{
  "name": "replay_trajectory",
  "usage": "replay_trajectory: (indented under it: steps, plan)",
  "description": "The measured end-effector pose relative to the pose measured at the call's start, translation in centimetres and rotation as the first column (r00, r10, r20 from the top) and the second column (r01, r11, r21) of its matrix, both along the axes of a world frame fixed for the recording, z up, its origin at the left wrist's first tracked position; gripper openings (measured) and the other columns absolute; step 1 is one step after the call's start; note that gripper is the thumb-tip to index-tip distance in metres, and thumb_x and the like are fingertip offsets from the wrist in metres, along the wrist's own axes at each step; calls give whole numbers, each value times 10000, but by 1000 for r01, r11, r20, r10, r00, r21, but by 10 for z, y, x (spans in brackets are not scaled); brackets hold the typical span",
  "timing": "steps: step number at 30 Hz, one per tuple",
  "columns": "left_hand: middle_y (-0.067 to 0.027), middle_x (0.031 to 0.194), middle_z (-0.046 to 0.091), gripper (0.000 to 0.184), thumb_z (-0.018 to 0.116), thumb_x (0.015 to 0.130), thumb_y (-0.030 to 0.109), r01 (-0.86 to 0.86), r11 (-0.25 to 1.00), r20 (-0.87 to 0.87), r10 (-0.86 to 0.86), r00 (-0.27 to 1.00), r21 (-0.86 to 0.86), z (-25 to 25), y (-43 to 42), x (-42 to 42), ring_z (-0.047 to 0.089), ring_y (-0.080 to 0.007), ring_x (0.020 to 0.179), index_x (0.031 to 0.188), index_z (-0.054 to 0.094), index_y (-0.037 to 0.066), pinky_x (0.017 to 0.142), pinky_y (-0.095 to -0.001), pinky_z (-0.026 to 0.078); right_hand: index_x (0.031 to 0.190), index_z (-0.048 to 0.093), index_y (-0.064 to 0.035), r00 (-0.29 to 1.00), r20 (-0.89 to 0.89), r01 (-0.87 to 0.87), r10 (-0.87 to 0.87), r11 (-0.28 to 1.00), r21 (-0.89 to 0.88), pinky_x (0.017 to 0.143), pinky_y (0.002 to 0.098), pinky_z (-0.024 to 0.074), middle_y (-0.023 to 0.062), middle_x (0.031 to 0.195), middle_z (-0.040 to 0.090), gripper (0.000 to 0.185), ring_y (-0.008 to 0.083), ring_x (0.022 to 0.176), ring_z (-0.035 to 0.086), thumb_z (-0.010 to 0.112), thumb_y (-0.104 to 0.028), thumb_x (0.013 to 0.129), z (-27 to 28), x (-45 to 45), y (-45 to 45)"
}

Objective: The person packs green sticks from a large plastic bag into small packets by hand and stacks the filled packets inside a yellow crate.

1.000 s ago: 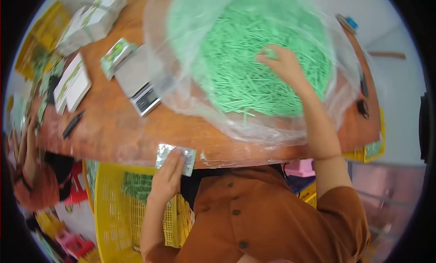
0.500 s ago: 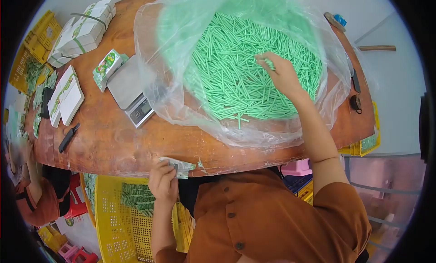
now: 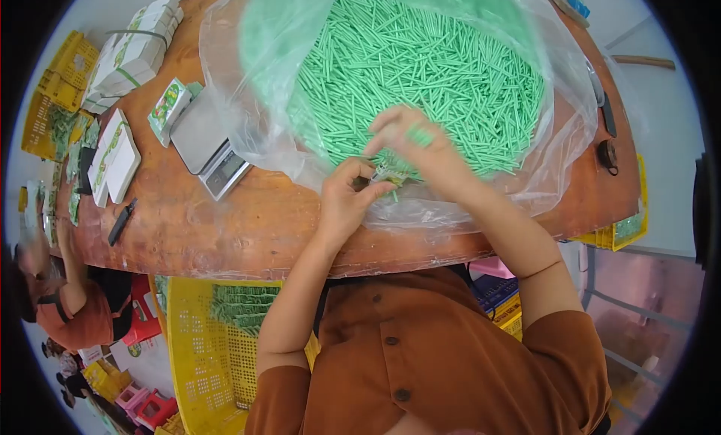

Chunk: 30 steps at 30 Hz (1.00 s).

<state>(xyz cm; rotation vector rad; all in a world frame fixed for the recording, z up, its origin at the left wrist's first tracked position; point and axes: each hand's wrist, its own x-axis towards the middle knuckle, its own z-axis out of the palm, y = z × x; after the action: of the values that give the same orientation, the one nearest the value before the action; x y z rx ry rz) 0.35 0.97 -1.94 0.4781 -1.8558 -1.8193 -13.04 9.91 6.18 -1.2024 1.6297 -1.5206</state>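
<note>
A large clear plastic bag lies wide open on the table, heaped with thin green sticks. At the bag's near edge, my left hand pinches a small printed plastic packet between thumb and fingers. Just above the packet is my right hand, blurred, its fingers curled over some green sticks. How many sticks it holds is hidden.
A digital scale stands left of the bag, with a printed packet beside it. Card stacks, a black-handled tool and bundled white cards lie further left. A yellow crate sits below; another person works at left.
My left hand has lifted the packet from the table's front edge to the bag. My right hand has come from the pile toward the packet, carrying sticks.
</note>
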Motion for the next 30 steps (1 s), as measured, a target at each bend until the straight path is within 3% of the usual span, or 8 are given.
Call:
replay_trajectory:
  steps: [4, 7, 9, 16, 18, 22, 27, 30]
  plan:
    - [-55, 888, 580, 157, 674, 746, 4, -2, 963, -13, 5, 1000, 270, 17, 2, 3, 547, -124, 790, 872, 582, -15, 678, -256, 470, 901, 638, -58, 950, -274, -132, 151, 987, 87, 879, 327, 344, 49, 1061, 517, 238, 182, 966, 470, 533, -268, 866, -6, 2, 9]
    - [-63, 975, 600, 205, 623, 800, 16, 44, 999, -149, -47, 988, -20, 15, -7, 5, 561, -143, 896, 1002, 593, -6, 722, -281, 484, 909, 627, -35, 975, -218, -42, 50, 998, 41, 811, 328, 414, 99, 1016, 565, 230, 208, 913, 528, 648, -221, 776, 21, 3, 16]
    - [-89, 1064, 595, 247, 594, 834, 49, 205, 731, -289, -11, 957, 651, 25, 0, 7, 563, -189, 979, 1078, 579, 15, 789, -344, 501, 928, 634, -39, 939, -343, 23, 2, 997, 68, 782, 315, 429, 100, 961, 601, 228, 202, 867, 556, 671, -170, 745, 11, 6, 17]
    - [-167, 1143, 549, 263, 563, 853, 68, 349, 292, -398, 131, 908, 891, 51, 10, 47, 518, -319, 1101, 1108, 543, 3, 869, -484, 490, 858, 627, -52, 979, 3, -204, 205, 974, 95, 709, 276, 433, 72, 922, 576, 165, 190, 815, 549, 682, -39, 703, 16, -47, -56]
    - [-167, 1137, 553, 257, 553, 859, 66, 312, 373, -396, 173, 902, 874, 51, 13, 50, 526, -320, 1090, 1106, 538, -5, 874, -473, 489, 828, 624, -72, 558, -815, -169, 157, 983, 73, 698, 303, 436, 57, 873, 560, 123, 227, 777, 536, 653, -72, 709, -19, -65, -79]
    - [-153, 1126, 565, 226, 533, 876, 72, 116, 596, -297, 214, 931, 794, 39, 2, 51, 548, -303, 1059, 1080, 549, -25, 901, -434, 480, 795, 608, -99, 523, -843, -129, 125, 989, 67, 672, 340, 439, 43, 825, 529, 64, 243, 744, 526, 608, -118, 734, 5, -70, -62]
    - [-139, 1135, 567, 227, 532, 878, 70, 138, 611, -339, 227, 913, 780, 31, -3, 36, 550, -275, 1056, 1083, 569, -20, 911, -420, 473, 758, 595, -100, 526, -834, 50, 165, 973, 224, 627, 336, 445, 37, 811, 534, 39, 225, 730, 537, 569, -75, 745, 91, -32, -15]
    - [-137, 1138, 568, 245, 532, 879, 72, 157, 614, -353, 212, 911, 774, 35, 1, 29, 548, -262, 1058, 1104, 567, -16, 908, -414, 474, 788, 597, -81, 303, -939, -237, 165, 967, 93, 603, 298, 431, 41, 759, 533, 38, 208, 696, 536, 573, -77, 759, 74, -24, -18]
